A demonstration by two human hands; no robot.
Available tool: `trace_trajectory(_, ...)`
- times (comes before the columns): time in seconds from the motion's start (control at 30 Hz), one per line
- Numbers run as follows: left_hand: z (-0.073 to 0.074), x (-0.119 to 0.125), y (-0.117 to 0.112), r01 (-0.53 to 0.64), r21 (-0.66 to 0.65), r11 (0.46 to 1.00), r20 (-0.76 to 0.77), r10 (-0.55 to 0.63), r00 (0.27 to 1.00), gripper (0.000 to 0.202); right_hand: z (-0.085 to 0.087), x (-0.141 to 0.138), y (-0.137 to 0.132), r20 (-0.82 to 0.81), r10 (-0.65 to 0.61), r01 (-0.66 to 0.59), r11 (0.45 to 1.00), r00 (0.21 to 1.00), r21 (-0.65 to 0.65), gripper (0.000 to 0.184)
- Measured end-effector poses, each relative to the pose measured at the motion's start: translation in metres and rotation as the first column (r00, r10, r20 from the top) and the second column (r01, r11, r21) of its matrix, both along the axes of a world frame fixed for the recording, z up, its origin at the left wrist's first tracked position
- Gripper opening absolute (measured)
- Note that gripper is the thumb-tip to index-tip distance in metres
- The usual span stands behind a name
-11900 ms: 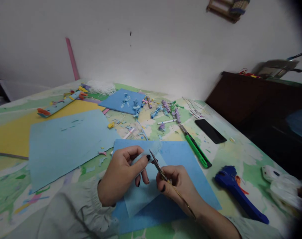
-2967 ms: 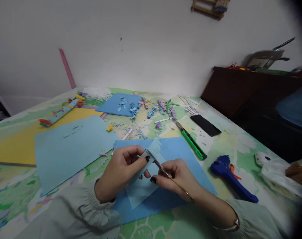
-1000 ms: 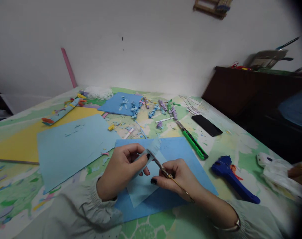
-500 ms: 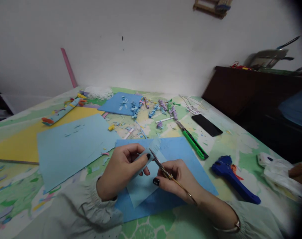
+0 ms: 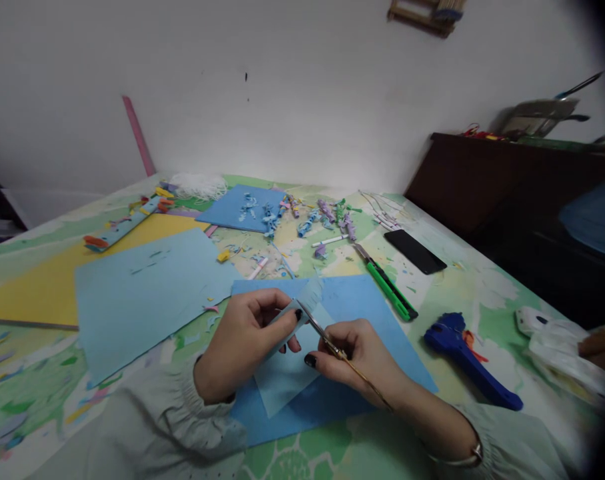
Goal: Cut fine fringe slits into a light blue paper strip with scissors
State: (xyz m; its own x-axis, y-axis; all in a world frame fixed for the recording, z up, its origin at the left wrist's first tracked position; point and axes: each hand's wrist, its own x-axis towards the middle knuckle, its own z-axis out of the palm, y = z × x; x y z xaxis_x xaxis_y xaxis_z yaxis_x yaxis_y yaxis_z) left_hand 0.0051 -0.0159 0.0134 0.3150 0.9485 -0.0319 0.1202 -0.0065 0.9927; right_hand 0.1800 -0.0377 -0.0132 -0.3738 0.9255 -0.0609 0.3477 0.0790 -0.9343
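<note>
My left hand (image 5: 255,337) pinches a narrow light blue paper strip (image 5: 310,295) whose far end is cut into a fine fringe. In my right hand (image 5: 357,353) is a pair of scissors (image 5: 327,339) with gold-coloured handles, the fingers in and around the loops. The blades meet the strip's edge close to my left thumb. Below both hands, a light blue paper piece (image 5: 282,390) lies on a darker blue sheet (image 5: 382,373). Part of the strip is hidden by my left fingers.
Left of my hands lie a large light blue sheet (image 5: 147,300) and a yellow sheet (image 5: 27,293). To the right are a green utility knife (image 5: 390,290), a black phone (image 5: 415,251) and a blue glue gun (image 5: 472,363). Curled paper pieces (image 5: 327,212) and scraps lie farther back.
The scissors and right thumb have shifted very slightly, and the handle loop looks narrower. My left hand and the strip stay almost in place.
</note>
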Motion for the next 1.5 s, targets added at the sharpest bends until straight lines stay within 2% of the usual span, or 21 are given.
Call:
trace_trajectory(0.53, -0.0008, 0.0002, -0.0002, -0.015, -0.007, 1.000, 0.005, 0.015, 1.000, 0.012, -0.0032, -0.0013, 0.0024, 0.039, -0.043, 0.043, 0.999, 0.998, -0.003, 0.034)
trace_trajectory(0.7, -0.0037, -0.0003, 0.0014, 0.004, -0.007, 1.000, 0.022, -0.004, 1.000, 0.012, -0.0032, -0.0015, 0.0021, 0.038, -0.043, 0.043, 0.999, 0.998, 0.000, 0.035)
trace_trajectory(0.9, -0.0004, 0.0006, 0.0013, 0.044, 0.010, 0.999, 0.037, -0.044, 0.998, 0.010, -0.0022, -0.0015, 0.0023, 0.024, -0.050, 0.051, 0.999, 0.998, -0.009, 0.035)
trace_trajectory(1.13, 0.0018, -0.0004, 0.0004, 0.040, 0.029, 0.999, 0.018, -0.041, 0.999, 0.010, -0.0017, 0.0015, 0.0005, -0.062, 0.071, -0.071, 0.997, 0.996, -0.006, 0.032)
trace_trajectory(1.5, 0.0031, 0.0002, -0.0014, 0.011, 0.009, 1.000, 0.008, -0.011, 1.000, 0.009, -0.0025, 0.0012, -0.0009, -0.046, 0.069, -0.069, 0.998, 0.997, -0.003, 0.034)
